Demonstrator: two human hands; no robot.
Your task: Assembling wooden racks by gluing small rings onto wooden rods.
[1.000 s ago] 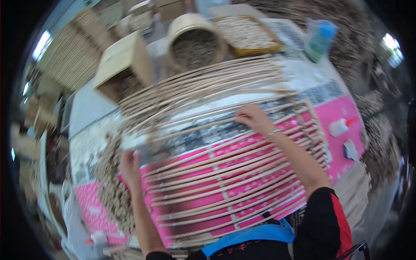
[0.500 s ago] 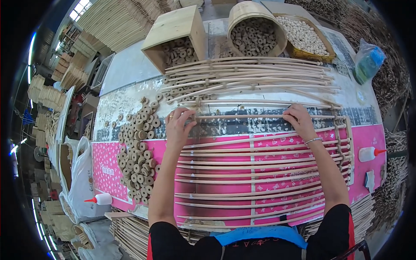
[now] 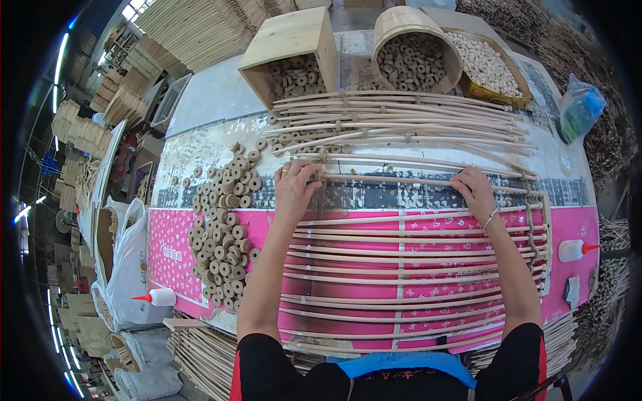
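A thin pale wooden rod (image 3: 388, 178) lies crosswise in front of me, and both my hands are on it. At its left end my left hand (image 3: 293, 194) is closed, thumb and fingertips pinched together; whether a ring is also between them is hidden. Further right, my right hand (image 3: 476, 190) grips the same rod between thumb and fingers. Nearer to me, several parallel rods (image 3: 401, 269) are joined at their right ends by a line of small wooden rings (image 3: 531, 230). Loose brown wooden rings (image 3: 224, 250) lie heaped to the left of my left forearm.
Behind the rod lies a stack of rods (image 3: 401, 120). Further back stand a wooden box (image 3: 287, 37) and a round tub (image 3: 408, 23) of rings, and a basket (image 3: 518, 100) of pale beads. Red-tipped bottles stand left (image 3: 160, 297) and right (image 3: 570, 250); a bagged bottle (image 3: 580, 113) is far right.
The whole view has shifted, so the table appears slightly further right. Both hands keep their hold on the same rod, with hardly any movement relative to the table.
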